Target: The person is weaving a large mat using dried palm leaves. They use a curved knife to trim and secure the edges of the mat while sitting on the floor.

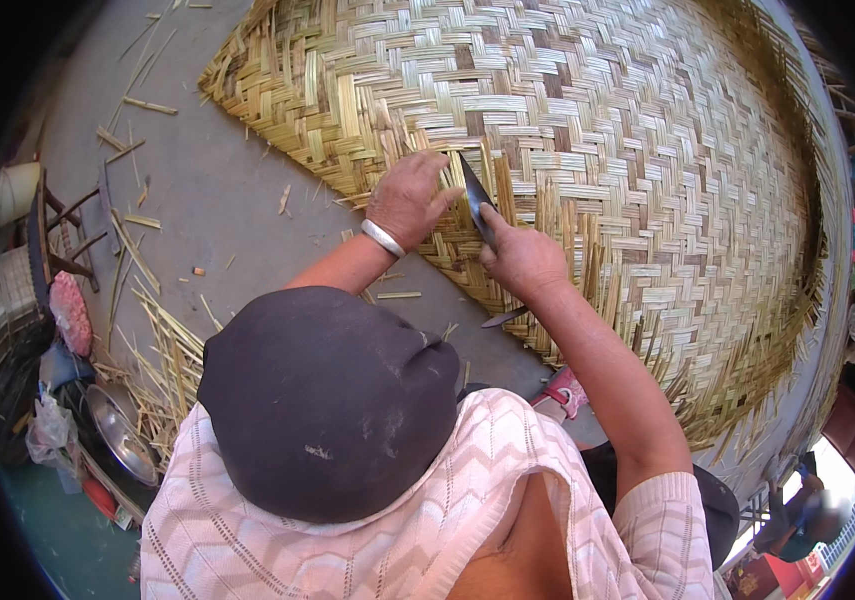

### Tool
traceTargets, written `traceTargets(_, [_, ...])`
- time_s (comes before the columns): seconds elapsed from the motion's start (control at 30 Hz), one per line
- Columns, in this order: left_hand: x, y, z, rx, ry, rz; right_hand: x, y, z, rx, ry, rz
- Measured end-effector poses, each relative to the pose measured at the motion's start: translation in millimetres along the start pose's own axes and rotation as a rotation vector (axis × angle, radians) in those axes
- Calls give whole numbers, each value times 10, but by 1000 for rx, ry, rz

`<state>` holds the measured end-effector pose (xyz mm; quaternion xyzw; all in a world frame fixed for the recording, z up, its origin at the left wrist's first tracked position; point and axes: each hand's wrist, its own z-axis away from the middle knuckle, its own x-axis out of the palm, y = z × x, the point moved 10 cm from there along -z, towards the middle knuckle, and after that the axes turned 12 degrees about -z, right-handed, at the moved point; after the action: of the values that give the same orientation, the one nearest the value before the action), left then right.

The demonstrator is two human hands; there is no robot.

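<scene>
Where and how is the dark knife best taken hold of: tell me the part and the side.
Take the dark knife by its near end, covered by the right hand, coming from the person's near right. It narrows to a point at the far end, close to the left hand, so that end looks worse to hold.

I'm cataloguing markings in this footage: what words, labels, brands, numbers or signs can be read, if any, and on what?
No text can be read.
Woven mat: no lettering visible.
Knife in the right hand: none visible.
Plastic bag at left, bright red thing at lower right: too small and blurred to tell.
</scene>
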<state>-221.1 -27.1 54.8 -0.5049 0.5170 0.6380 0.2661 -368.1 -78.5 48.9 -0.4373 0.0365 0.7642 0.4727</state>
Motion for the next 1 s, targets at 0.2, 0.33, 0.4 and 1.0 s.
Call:
traceTargets(0.2, [379, 310, 298, 425, 3, -406, -9, -24, -42, -26, -49, 45])
traceTargets(0.33, [586, 152, 270, 404, -65, -460, -47, 29, -74, -20, -35, 106])
traceTargets(0.4, [575, 123, 299, 401, -56, -417, -35, 25, -82, -36, -21, 115])
traceTargets(1.0, [475, 163, 358, 395, -193, -257, -789, 580, 1341, -33, -217, 19])
